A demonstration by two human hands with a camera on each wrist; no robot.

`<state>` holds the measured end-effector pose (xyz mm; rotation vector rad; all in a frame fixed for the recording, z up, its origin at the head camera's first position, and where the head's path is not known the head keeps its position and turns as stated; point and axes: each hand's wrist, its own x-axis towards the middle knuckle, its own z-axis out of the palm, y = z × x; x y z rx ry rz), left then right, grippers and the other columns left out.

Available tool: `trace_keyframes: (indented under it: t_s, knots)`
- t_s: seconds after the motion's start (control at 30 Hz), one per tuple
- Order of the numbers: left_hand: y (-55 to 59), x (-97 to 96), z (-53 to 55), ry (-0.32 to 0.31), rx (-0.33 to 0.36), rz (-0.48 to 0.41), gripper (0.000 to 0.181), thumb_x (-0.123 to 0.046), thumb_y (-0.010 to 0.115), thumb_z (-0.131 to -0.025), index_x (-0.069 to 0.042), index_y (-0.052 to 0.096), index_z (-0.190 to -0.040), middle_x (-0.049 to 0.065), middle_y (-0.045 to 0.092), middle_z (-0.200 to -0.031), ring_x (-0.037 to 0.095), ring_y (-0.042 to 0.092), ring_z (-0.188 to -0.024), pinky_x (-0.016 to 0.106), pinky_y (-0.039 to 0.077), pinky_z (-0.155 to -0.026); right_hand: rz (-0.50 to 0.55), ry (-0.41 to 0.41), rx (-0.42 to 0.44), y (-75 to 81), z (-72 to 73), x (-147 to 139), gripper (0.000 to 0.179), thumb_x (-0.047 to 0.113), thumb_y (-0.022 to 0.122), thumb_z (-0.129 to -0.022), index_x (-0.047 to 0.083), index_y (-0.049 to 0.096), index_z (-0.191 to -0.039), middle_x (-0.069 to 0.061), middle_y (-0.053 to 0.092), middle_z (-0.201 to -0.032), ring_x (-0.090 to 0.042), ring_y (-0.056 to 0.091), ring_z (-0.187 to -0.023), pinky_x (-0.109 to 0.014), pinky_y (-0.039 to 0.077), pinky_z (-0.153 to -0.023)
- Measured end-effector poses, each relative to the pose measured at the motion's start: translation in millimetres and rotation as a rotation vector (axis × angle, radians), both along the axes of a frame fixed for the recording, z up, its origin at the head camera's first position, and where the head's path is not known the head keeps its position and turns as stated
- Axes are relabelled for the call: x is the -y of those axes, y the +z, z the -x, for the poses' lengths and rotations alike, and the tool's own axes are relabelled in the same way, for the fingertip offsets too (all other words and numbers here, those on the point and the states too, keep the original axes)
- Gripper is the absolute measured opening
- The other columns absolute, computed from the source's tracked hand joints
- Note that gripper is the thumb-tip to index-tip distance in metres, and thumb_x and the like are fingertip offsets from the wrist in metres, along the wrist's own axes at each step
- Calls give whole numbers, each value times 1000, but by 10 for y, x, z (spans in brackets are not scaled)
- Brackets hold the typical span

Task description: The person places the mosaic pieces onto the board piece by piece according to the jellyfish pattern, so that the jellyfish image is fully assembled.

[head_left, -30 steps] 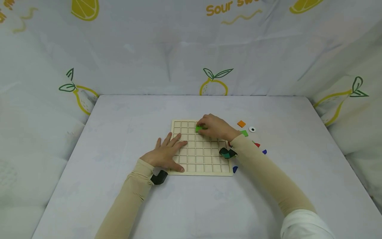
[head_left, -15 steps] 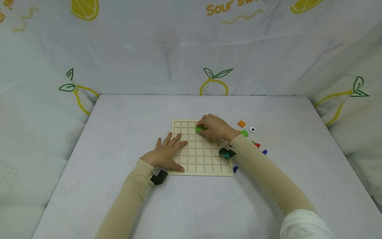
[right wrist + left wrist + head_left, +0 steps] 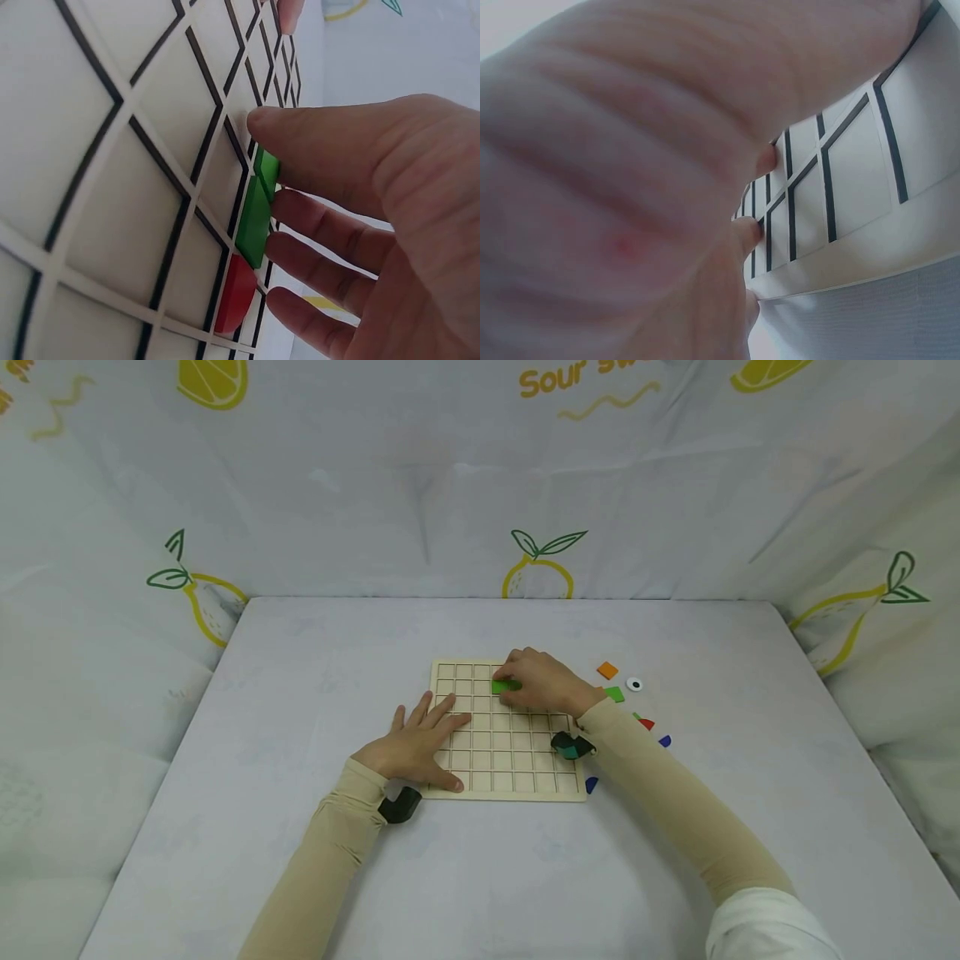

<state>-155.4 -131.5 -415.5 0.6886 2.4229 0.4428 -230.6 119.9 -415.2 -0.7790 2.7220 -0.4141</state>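
Observation:
A pale wooden board (image 3: pixel 487 781) ruled into squares lies on the table. My left hand (image 3: pixel 411 750) rests on its left side with the fingers spread. Over the far part of the board, my right hand (image 3: pixel 546 682) pinches a flat green tile (image 3: pixel 498 687), which sits at the grid. In the right wrist view, the thumb (image 3: pixel 300 139) and fingertips are at this green tile (image 3: pixel 266 169). A second green tile (image 3: pixel 253 225) and a red rounded piece (image 3: pixel 237 296) sit in line beside it on the grid. In the head view the right hand hides those two.
Right of the board lie loose pieces: an orange square (image 3: pixel 607 670), a white disc with a black dot (image 3: pixel 634 684), a green piece (image 3: pixel 614 694), a red piece (image 3: pixel 646 724) and a blue one (image 3: pixel 665 741). Another blue piece (image 3: pixel 592 785) is by the board's near right corner.
Over the last second the right hand has barely shifted, staying at the green tile. The left hand has kept its place on the board.

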Motion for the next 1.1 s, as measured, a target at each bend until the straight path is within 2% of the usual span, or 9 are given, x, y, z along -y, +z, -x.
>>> trace_keyframes:
  t_s: [0.37,0.5,0.67,0.83,0.93,1.1]
  knots:
    - [20,-15,-6,-1,-7,12,103,-50,81,-81,-26,22,-163,4,-6,-173,35,-17,-158,69,-6,-124,-18,-12,34,20,-94,-23,48,29,70,-96,9,62,-139,-14,58,-139,-33,54,-128,-49,47,-110]
    - [10,-24,-1,1,-4,16,104,-50,81,-81,-26,22,-163,4,-6,-173,35,-17,-158,69,-6,-124,25,-27,19,29,-134,-65,48,28,70,-96,8,61,-139,-14,58,-139,-33,54,-128,-50,47,-110]
    - [4,-28,11,5,2,14,103,-49,82,-81,-26,22,-162,4,-6,-173,35,-17,-158,69,-6,-124,131,-69,25,92,-181,-180,40,28,65,-99,9,65,-134,-12,61,-135,-31,57,-118,-49,50,-103]
    - [8,-24,12,2,0,10,103,-48,82,-81,-25,23,-162,5,-6,-173,36,-16,-158,70,-7,-124,232,-118,92,189,-208,-349,36,28,58,-103,8,66,-132,-10,61,-136,-31,52,-130,-52,45,-111]
    - [9,-18,9,0,-2,16,103,-48,82,-81,-25,23,-162,5,-6,-173,35,-16,-158,69,-7,-124,252,-125,106,218,-211,-449,37,27,54,-105,6,64,-134,-11,61,-137,-32,50,-133,-52,44,-112]
    - [14,-12,-7,9,1,3,103,-46,83,-81,-25,23,-162,5,-6,-173,35,-16,-158,69,-8,-124,227,-176,119,239,-236,-569,35,28,55,-105,8,66,-131,-10,63,-134,-31,52,-131,-51,47,-110]
